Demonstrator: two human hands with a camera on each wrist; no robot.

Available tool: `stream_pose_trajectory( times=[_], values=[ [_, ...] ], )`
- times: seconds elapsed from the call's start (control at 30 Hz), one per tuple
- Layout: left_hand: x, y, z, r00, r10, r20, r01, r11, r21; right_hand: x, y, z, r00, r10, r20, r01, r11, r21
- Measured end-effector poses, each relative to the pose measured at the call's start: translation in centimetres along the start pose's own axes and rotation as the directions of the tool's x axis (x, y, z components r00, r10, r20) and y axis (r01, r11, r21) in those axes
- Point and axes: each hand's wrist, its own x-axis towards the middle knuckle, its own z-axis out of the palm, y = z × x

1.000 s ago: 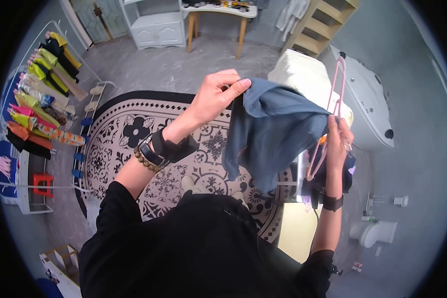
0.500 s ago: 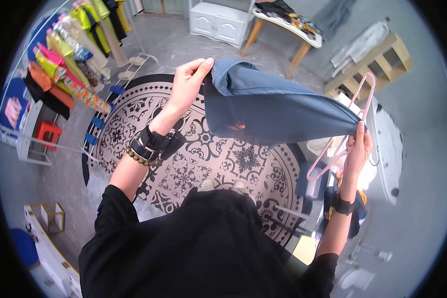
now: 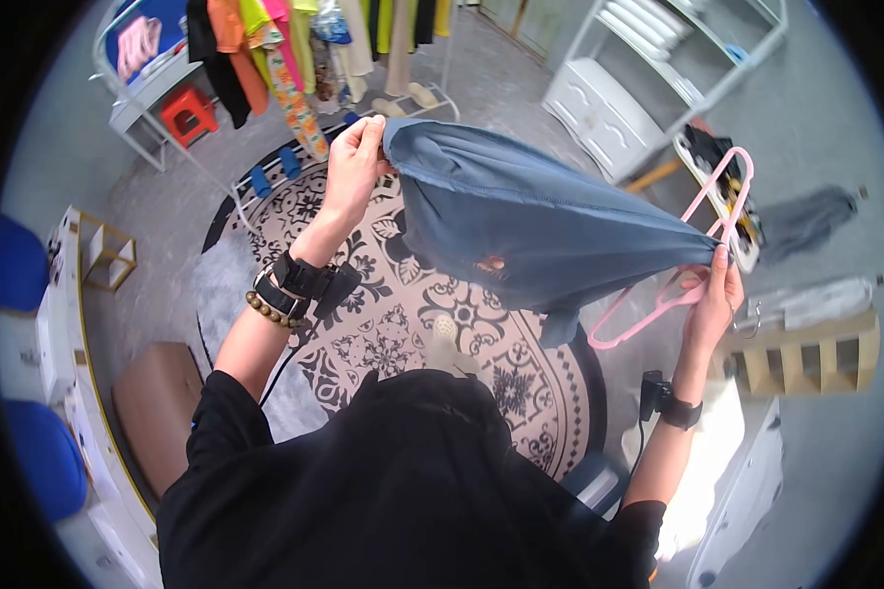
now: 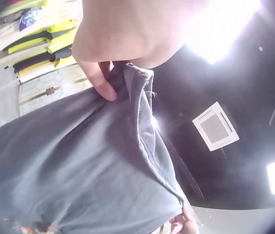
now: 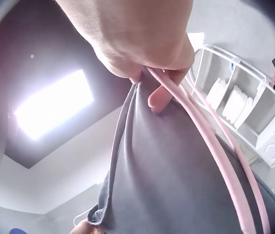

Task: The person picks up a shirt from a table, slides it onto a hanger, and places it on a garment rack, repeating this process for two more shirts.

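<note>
A blue-grey garment [image 3: 550, 221] hangs stretched between the two hands, with a small orange-and-white print low on its front. My left hand [image 3: 352, 177] pinches one end of its open edge between thumb and fingers. At the other end, my right hand [image 3: 712, 304] grips the edge together with a pink hanger [image 3: 745, 177]. In the right wrist view, the hanger's bars [image 5: 220, 158] run down beside the cloth, below the curled fingers. The left wrist view shows a stitched hem [image 4: 145, 151] running from the left hand toward the other hand.
Underfoot lies a patterned rug [image 3: 373, 344]. Beyond it stand a rack of colourful clothes [image 3: 231, 34], a red stool [image 3: 189, 115] and a white cabinet [image 3: 599, 113]. A cluttered table [image 3: 746, 260] and wooden shelf [image 3: 805, 363] are at right, a brown seat [image 3: 157, 412] at left.
The head view has turned left, bringing the clothes rack toward the middle. The garment, bunched at first, has been pulled wide as the hands moved apart. Both hands keep hold.
</note>
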Motion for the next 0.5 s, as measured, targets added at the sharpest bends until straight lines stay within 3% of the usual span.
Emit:
stream_pose_trajectory(
  times=[0.13, 0.27, 0.37, 0.5],
  values=[
    [3.3, 1.2, -1.2, 0.999, 0.021, -0.048, -0.007, 0.962, 0.272, 6.4, 4.3, 5.2, 0.981, 0.044, 0.187, -0.049, 0.999, 0.023],
    [5.8, 2.5, -1.4, 0.968, 0.214, 0.129, -0.247, 0.745, 0.62, 11.2, 8.6, 10.9, 0.954, 0.093, 0.286, -0.11, 0.993, 0.046],
    [6.2, 3.9, -0.5, 0.995, 0.024, 0.102, -0.075, 0.837, 0.542, 13.2, 12.0, 14.2, 0.932, 0.154, 0.329, -0.167, 0.986, 0.01],
    [6.5, 3.6, -0.3, 0.955, -0.155, 0.253, 0.066, 0.943, 0.327, 14.2, 17.8, 17.2, 0.908, 0.19, 0.373, -0.193, 0.981, -0.028]
  ],
)
